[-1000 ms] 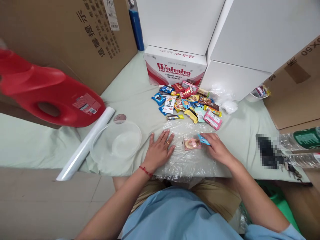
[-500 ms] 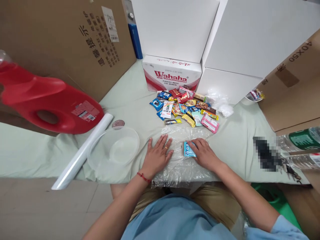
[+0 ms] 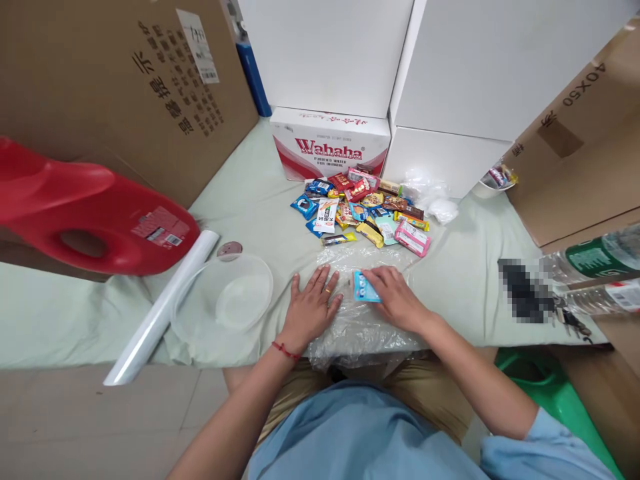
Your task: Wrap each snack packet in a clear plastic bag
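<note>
In the head view, my left hand (image 3: pixel 313 307) lies flat with its fingers spread, pressing on the left part of a crinkled clear plastic sheet (image 3: pixel 345 343). A small light blue snack packet (image 3: pixel 366 287) is over the middle of the sheet. My right hand (image 3: pixel 397 300) grips this packet by its right side, thumb and fingers closed on the edge. Whether the packet touches the sheet is hard to tell. Beyond both hands lies a pile of colourful wrapped snacks (image 3: pixel 360 207).
A red jug (image 3: pixel 115 227), a white roll (image 3: pixel 163 307) and a clear round plastic tub (image 3: pixel 245 300) are on the left. At the back stand a Wahaha box (image 3: pixel 330 147) and white boxes (image 3: pixel 450 160). Water bottles (image 3: pixel 600 263) lie at the right edge.
My right hand has closed on the packet's right side, and the packet is slightly tilted. My left hand stays flat on the sheet. The view has shifted a little.
</note>
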The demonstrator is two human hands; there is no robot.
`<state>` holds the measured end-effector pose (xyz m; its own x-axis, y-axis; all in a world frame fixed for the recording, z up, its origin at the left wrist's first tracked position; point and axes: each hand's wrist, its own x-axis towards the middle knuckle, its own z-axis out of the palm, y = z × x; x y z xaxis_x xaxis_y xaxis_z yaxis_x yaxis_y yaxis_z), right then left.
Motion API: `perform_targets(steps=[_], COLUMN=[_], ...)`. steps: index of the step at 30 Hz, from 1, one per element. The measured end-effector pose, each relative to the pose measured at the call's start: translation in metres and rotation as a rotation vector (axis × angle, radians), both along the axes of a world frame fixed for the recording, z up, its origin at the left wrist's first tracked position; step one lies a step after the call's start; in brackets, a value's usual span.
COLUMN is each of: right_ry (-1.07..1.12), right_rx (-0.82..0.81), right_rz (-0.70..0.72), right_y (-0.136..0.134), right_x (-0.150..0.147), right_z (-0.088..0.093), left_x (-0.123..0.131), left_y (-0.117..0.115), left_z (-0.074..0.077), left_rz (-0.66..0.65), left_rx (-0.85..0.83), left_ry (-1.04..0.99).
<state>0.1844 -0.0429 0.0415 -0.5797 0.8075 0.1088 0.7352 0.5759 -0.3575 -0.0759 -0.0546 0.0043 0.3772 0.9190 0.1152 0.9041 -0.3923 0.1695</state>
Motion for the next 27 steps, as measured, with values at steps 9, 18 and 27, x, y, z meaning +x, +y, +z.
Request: perform_targets(steps=[9,18,27], right_ry=[-0.057,-0.173,-0.186], right_rx=[-0.005,0.094,0.094], right_rz=[0.122,0.142,0.039], right_y=[0.005,0.006,-0.007], right_x=[-0.018,-0.035,-0.031], right_z=[-0.004,-0.012,-0.013], left_x=[-0.002,-0.001,-0.005], left_y=[-0.001,0.0,0.0], left_z=[0.003,0.0,-0.001], left_rz=[-0.007,0.0,0.013], left_rx=[-0.017,-0.034,-0.035], left_ry=[0.01,-0.013,-0.041])
